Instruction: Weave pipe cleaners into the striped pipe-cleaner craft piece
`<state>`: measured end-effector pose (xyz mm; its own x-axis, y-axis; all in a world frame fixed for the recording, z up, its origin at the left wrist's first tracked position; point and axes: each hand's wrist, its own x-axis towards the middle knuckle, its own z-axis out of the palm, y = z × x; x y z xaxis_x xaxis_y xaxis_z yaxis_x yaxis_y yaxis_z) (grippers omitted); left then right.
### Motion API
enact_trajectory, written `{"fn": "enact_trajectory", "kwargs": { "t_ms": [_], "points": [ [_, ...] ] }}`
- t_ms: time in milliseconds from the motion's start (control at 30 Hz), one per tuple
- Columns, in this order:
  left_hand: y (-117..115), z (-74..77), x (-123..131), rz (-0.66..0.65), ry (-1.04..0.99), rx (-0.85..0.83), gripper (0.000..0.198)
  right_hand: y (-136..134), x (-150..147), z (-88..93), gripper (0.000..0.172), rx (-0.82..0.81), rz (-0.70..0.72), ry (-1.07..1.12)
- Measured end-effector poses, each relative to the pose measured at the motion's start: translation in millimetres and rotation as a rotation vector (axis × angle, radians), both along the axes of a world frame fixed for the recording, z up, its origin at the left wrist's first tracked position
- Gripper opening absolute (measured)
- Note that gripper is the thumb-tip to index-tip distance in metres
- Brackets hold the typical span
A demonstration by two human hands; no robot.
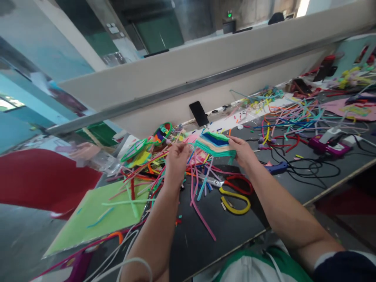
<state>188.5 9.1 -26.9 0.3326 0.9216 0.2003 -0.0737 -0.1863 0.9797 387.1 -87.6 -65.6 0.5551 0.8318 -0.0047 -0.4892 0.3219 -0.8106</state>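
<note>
My right hand (242, 152) pinches the right end of a striped craft piece (216, 144) made of fuzzy pipe cleaners in green, blue, peach and teal, held above the table. Beside its left end, my left hand (177, 156) is closed in a pinch; whatever lies between the fingertips is too small to make out. Below the piece, scissors (236, 192) with one red and one yellow handle loop lie on the dark table. Loose pink pipe cleaners (202, 219) spread out between my forearms.
A green sheet (96, 215) lies at the left, near a clear bottle (100, 158). A phone (199, 113) leans against the partition (164, 98). A blue-handled glue gun (276, 168), black cable, purple power strip (329, 147) and heaped pipe cleaners (305, 117) occupy the right.
</note>
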Motion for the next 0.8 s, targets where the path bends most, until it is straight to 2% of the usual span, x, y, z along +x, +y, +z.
{"fn": "enact_trajectory", "kwargs": {
  "t_ms": [100,200,300,433,500,533,567,633,733,800],
  "points": [
    [-27.4,-2.2,13.7,-0.233,0.122,-0.091,0.037,-0.4,-1.3,1.3,0.036,0.027,-0.034,-0.014],
    [-48.6,-7.7,26.9,-0.285,0.092,-0.108,0.036,0.2,-2.2,0.9,0.035,0.085,-0.056,-0.052],
    [-53.8,-7.4,29.4,-0.215,0.095,-0.044,0.036,0.0,-2.5,1.7,0.033,0.131,-0.091,-0.086],
    [-40.7,3.7,19.8,0.025,0.055,0.175,0.037,-2.4,-0.9,6.7,0.033,0.162,-0.226,-0.053],
    [-31.0,11.2,14.0,0.096,-0.001,0.143,0.043,-4.1,-0.1,10.1,0.035,0.174,-0.233,-0.004],
    [-26.9,14.4,11.3,0.078,-0.006,0.063,0.046,-4.9,-0.1,11.5,0.036,0.18,-0.205,0.02],
    [-23.8,17.0,9.0,0.018,0.011,-0.044,0.046,-5.7,-0.5,12.8,0.036,0.186,-0.163,0.037],
    [-21.9,18.8,5.9,-0.203,0.064,-0.283,0.043,-6.9,-2.2,14.0,0.035,0.2,-0.075,0.039],
    [-29.3,12.3,7.6,-0.522,0.06,-0.525,0.036,-7.6,-5.1,12.3,0.032,0.208,-0.006,0.0],
    [-37.4,3.7,13.3,-0.583,0.033,-0.582,0.032,-7.3,-6.2,10.1,0.031,0.195,-0.013,-0.034]
  ]
}}
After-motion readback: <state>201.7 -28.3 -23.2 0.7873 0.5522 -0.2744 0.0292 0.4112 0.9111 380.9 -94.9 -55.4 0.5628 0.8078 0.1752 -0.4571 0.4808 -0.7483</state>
